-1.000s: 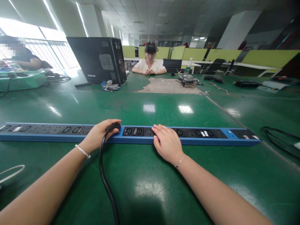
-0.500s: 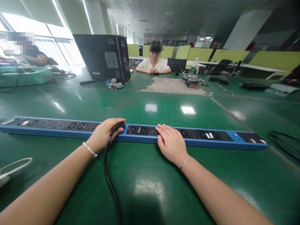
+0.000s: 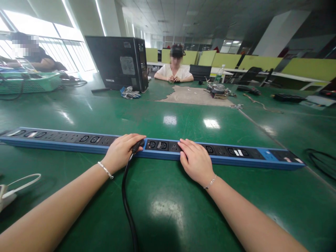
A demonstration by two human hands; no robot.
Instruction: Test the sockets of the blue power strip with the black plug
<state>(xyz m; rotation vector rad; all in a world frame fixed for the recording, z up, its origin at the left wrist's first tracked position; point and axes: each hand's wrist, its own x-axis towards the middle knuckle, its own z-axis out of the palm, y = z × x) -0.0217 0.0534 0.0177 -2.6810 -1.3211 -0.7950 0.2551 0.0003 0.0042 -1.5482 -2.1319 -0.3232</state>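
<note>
A long blue power strip (image 3: 168, 154) with black sockets lies across the green table (image 3: 105, 210). At its middle, my left hand (image 3: 122, 150) is closed on a black plug (image 3: 137, 145), whose cable (image 3: 126, 199) hangs down toward the lower edge. The plug sits over the strip left of a blue divider; its front is hidden by my fingers. Further right, my right hand (image 3: 196, 159) rests on the strip with its fingers laid flat over the sockets and holds nothing.
Behind the strip stand a black computer case (image 3: 115, 63) and gloves (image 3: 130, 92). A green basket (image 3: 34, 84) is at the far left, a white cable (image 3: 25, 180) nearer. One person (image 3: 174, 70) sits opposite, another (image 3: 39, 57) at left. A black cable (image 3: 320, 161) lies right.
The view has shifted slightly, so the strip and both hands appear a little further right. My left hand's grip around the plug has turned slightly.
</note>
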